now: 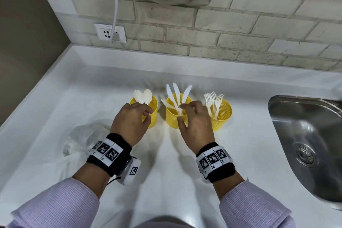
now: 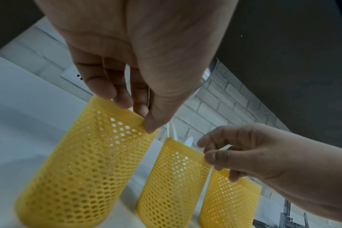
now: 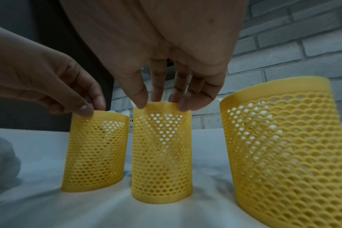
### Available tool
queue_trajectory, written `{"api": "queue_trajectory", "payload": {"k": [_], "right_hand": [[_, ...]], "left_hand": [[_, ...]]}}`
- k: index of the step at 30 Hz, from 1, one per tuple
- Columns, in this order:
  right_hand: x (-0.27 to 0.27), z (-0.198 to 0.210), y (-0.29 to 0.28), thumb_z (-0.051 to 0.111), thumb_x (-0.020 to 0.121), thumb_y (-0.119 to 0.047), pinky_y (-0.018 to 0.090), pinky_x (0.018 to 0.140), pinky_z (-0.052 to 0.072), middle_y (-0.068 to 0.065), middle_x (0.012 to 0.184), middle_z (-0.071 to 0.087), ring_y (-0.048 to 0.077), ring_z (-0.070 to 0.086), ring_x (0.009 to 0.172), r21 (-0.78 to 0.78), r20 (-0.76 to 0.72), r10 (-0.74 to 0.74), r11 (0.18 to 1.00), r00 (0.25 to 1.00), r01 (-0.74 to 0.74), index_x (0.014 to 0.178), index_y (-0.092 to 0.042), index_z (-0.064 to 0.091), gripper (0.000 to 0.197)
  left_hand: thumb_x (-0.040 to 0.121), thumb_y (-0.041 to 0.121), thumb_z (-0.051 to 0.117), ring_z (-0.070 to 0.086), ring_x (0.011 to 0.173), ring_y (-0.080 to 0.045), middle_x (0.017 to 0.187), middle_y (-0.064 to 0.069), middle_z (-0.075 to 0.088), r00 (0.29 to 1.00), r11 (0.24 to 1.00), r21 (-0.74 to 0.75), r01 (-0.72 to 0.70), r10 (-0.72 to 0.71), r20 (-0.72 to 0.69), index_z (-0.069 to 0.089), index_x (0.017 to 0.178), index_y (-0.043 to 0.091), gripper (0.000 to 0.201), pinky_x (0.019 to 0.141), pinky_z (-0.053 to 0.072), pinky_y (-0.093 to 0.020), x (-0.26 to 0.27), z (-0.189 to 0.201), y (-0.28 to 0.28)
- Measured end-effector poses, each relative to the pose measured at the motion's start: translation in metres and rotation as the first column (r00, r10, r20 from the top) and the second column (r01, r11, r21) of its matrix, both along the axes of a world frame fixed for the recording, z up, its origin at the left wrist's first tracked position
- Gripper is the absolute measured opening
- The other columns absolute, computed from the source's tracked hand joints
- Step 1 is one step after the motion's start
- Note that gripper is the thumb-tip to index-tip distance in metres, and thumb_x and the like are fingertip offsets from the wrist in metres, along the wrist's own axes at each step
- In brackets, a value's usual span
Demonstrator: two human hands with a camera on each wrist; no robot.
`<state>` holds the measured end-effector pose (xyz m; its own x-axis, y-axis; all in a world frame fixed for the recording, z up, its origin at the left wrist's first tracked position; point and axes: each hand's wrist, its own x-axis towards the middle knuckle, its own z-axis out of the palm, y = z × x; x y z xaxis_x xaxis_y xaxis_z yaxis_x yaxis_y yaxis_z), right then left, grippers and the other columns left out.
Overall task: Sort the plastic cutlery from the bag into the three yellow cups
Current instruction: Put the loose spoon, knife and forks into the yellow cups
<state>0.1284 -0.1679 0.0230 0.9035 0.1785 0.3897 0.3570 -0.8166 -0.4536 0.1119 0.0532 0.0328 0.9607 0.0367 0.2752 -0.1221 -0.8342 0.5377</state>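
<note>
I see three yellow mesh cups in a row on the white counter (image 1: 185, 163): spoons (image 1: 142, 96) left, knives (image 1: 177, 94) middle, forks (image 1: 212, 100) right. Left hand (image 1: 129, 122) pinches the left cup (image 1: 153, 109) rim; right hand (image 1: 196, 126) pinches the middle cup (image 1: 171, 116) rim. Crumpled bag (image 1: 83, 139) near left.

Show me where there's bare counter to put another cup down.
Bare counter lies in front of the three yellow cups, between the wrists. More lies behind the cups toward the brick wall. Crowded: the cup row, and the plastic bag on the left.
</note>
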Motion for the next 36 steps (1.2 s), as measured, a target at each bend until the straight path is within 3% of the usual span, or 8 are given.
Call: {"api": "queue_trajectory", "payload": {"k": [4, 8, 11, 16, 23, 29, 32, 36], "right_hand": [[-0.007, 0.01, -0.018, 0.067, 0.079, -0.016, 0.043, 0.087, 0.041, 0.011, 0.119, 0.054, 0.036, 0.047, 0.108, 0.068, 0.071, -0.191, 0.98, 0.979, 0.186, 0.12, -0.017, 0.065, 0.041], [-0.007, 0.007, -0.051, 0.072, 0.071, -0.012, 0.049, 0.082, 0.044, 0.011, 0.12, 0.058, 0.038, 0.047, 0.109, -0.097, 0.011, -0.344, 0.934, 0.939, 0.343, 0.115, -0.018, 0.068, 0.044], [-0.005, 0.0, -0.064, 0.076, 0.075, -0.013, 0.051, 0.084, 0.042, 0.006, 0.108, 0.065, 0.037, 0.055, 0.103, -0.234, -0.012, -0.322, 0.921, 0.947, 0.31, 0.104, -0.019, 0.074, 0.03], [-0.008, -0.006, -0.066, 0.077, 0.077, -0.007, 0.049, 0.081, 0.042, 0.002, 0.093, 0.066, 0.035, 0.057, 0.094, -0.243, 0.015, -0.299, 0.925, 0.954, 0.294, 0.096, -0.019, 0.075, 0.023], [-0.02, 0.012, -0.049, 0.062, 0.085, -0.03, 0.049, 0.086, 0.042, 0.009, 0.116, 0.058, 0.034, 0.045, 0.107, -0.088, 0.031, -0.295, 0.951, 0.955, 0.297, 0.116, -0.019, 0.069, 0.033], [-0.055, 0.038, 0.006, 0.067, 0.088, -0.02, 0.039, 0.095, 0.044, 0.004, 0.115, 0.056, 0.026, 0.049, 0.107, 0.177, 0.056, 0.151, 0.971, 0.987, -0.159, 0.119, -0.012, 0.067, 0.032], [-0.075, 0.028, 0.042, 0.064, 0.091, -0.026, 0.036, 0.098, 0.047, 0.0, 0.127, 0.052, 0.023, 0.051, 0.117, 0.248, -0.121, 0.381, 0.906, 0.917, -0.344, 0.129, -0.015, 0.06, 0.04], [-0.086, 0.003, 0.082, 0.061, 0.094, -0.035, 0.039, 0.11, 0.042, 0.003, 0.15, 0.037, 0.025, 0.042, 0.135, 0.198, -0.299, 0.53, 0.848, 0.793, -0.492, 0.144, -0.019, 0.046, 0.055]], "left_hand": [[0.079, 0.013, 0.08, 0.056, 0.081, -0.024, 0.09, 0.005, 0.073, 1.0, 1.0, 0.018, -0.001, 0.001, -0.005, 0.075, 0.1, 0.023, 0.024, 0.076, 0.05, -0.033, -0.002, 0.002, 0.002], [0.082, 0.014, 0.077, 0.061, 0.081, -0.026, 0.093, 0.006, 0.074, 0.999, 0.999, 0.031, 0.006, -0.004, -0.034, 0.077, 0.099, 0.025, 0.02, 0.076, 0.05, -0.032, -0.002, -0.002, 0.006], [0.084, 0.013, 0.076, 0.061, 0.081, -0.025, 0.093, 0.006, 0.074, 0.999, 1.0, 0.026, 0.008, -0.007, -0.045, 0.077, 0.099, 0.025, 0.02, 0.075, 0.052, -0.034, -0.002, -0.003, 0.007], [0.084, 0.013, 0.075, 0.061, 0.081, -0.026, 0.092, 0.005, 0.075, 0.999, 1.0, 0.024, -0.001, 0.002, -0.047, 0.077, 0.098, 0.025, 0.019, 0.075, 0.052, -0.035, 0.0, -0.003, 0.007], [0.083, 0.025, 0.079, 0.061, 0.083, -0.027, 0.099, 0.003, 0.069, 0.999, 0.999, -0.013, -0.033, 0.033, -0.033, 0.072, 0.108, 0.026, 0.026, 0.077, 0.052, -0.037, -0.011, 0.012, 0.014], [0.081, 0.029, 0.082, 0.061, 0.084, -0.018, 0.11, 0.004, 0.063, 0.985, 0.982, -0.092, -0.167, 0.169, 0.013, 0.066, 0.119, 0.025, 0.041, 0.08, 0.05, -0.033, -0.066, 0.029, 0.041], [0.084, 0.038, 0.072, 0.062, 0.097, -0.027, 0.115, -0.004, 0.064, 0.954, 0.953, -0.039, -0.3, 0.301, 0.01, 0.065, 0.121, 0.018, 0.043, 0.09, 0.049, -0.043, -0.103, 0.022, 0.071], [0.081, 0.046, 0.059, 0.055, 0.114, -0.036, 0.119, -0.015, 0.066, 0.906, 0.907, 0.014, -0.422, 0.422, -0.028, 0.062, 0.125, 0.01, 0.057, 0.096, 0.046, -0.053, -0.141, 0.0, 0.111]]}}
